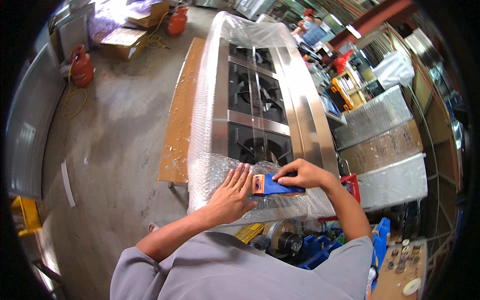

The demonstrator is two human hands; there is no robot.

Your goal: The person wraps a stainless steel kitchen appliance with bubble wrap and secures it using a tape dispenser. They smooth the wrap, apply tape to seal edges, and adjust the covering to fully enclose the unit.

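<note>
A long stainless-steel cooker top [300, 110] with dark burner wells stretches away from me, partly covered by clear bubble wrap [202, 125]. The wrap lies along its left side, over the far end and across the near end. My left hand [232, 192] presses flat on the near wrap, fingers stretched out. Just right of it, my right hand [302, 175] grips what looks like a blue tape dispenser [272, 186] with an orange end, resting on the wrap. A clear strip [255, 100] runs lengthwise over the burner wells.
A brown board [175, 125] lies along the cooker's left. Wrapped boxes [380, 150] stand at right, beside a cluttered bench. Blue bins [320, 252] sit below the near end. Red gas cylinders [81, 67] with yellow hoses stand far left. A person [311, 30] is in the background.
</note>
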